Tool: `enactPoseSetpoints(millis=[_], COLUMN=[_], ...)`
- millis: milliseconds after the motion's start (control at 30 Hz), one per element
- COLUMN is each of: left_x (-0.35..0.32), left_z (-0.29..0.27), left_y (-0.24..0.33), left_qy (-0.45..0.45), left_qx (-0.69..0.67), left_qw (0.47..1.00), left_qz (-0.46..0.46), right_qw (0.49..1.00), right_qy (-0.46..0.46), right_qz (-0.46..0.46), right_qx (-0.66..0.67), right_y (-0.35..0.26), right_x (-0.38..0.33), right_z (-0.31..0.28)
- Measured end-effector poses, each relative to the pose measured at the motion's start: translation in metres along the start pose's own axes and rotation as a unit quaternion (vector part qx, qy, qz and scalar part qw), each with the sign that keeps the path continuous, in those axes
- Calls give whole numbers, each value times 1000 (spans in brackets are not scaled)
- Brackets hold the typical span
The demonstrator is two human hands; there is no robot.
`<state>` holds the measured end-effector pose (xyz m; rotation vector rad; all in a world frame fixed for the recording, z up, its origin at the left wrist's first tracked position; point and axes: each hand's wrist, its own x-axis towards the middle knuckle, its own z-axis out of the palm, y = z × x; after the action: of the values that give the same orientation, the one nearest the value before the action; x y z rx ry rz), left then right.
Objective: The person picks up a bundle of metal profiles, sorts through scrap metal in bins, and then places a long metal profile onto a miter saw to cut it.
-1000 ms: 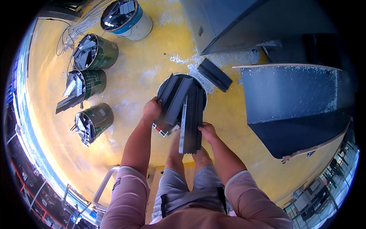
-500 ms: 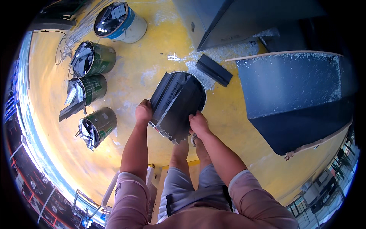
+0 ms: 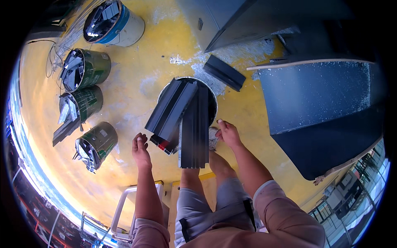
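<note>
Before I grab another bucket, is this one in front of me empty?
Not empty: dark strips crowd the mouth of the bucket and jut past its near rim. How deep they go, I can't tell.

a lone fisheye view, from the left of two cameras side by side on the person's head, looks steeply down and a little forward, upright and unmirrored. the arms and legs enter from the lower edge, closer to the lens than the floor. the profiles lie near the middle; the pails stand farther off at the left, the bin at the right. straight edges bend toward the dark round rim.
</note>
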<state>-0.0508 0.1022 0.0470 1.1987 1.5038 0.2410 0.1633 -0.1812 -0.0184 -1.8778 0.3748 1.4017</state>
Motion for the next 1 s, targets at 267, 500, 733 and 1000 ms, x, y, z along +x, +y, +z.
enactPoseSetpoints(millis=[267, 500, 733, 1000], left_x=[-104, -71, -90, -100], left_z=[-34, -21, -3, 4], left_y=[-111, -118, -110, -130], left_qy=[-11, -26, -70, 3], left_qx=[162, 347, 378, 262], left_qw=[985, 927, 913, 965], left_qz=[-56, 144, 133, 7], right_qw=[892, 796, 920, 983], right_qy=[302, 281, 246, 120], right_qz=[-99, 4, -100, -102], right_qx=[-321, -536, -288, 91], right_y=[76, 47, 82, 9], right_x=[277, 364, 198, -115], right_z=[-59, -66, -60, -34])
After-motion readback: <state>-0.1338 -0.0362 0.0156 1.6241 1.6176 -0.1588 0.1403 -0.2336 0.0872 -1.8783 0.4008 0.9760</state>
